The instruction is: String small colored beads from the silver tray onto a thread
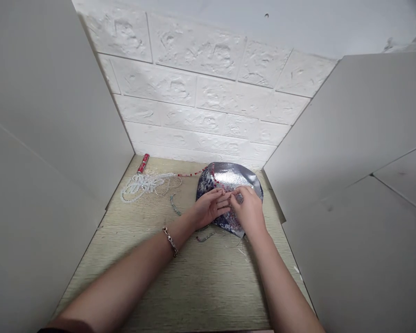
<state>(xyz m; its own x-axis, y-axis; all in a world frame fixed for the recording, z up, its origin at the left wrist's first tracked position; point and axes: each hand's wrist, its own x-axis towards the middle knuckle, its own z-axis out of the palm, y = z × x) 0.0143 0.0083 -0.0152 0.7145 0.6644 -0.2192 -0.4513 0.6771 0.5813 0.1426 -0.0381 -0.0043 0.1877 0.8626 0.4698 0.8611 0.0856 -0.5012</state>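
two smooth grey panels (48,138) flank a pale, wood-grained bench (201,286), and a white wall (201,92), embossed in a brick pattern, closes its far end. toward that wall lies a round-edged sheet (235,173), glossy silver with a bright glare on top, dark blue mottled with white along its left and lower edges. tiny beads (233,224), pink, red and clear, sit on it, partly hidden by the hands. a red-and-pink bead strand (190,175) runs from its left edge to a heap of white bead strands (138,184), with a red cylinder (143,164) just behind. a short grey-blue bead strand (174,206) curves between heap and sheet. over the sheet, the left hand (208,209) extends its fingers, palm turned toward the right hand (251,210), whose thumb and forefinger bend close together. whether either grip pinches anything, i cannot tell; the fingertips show too small.
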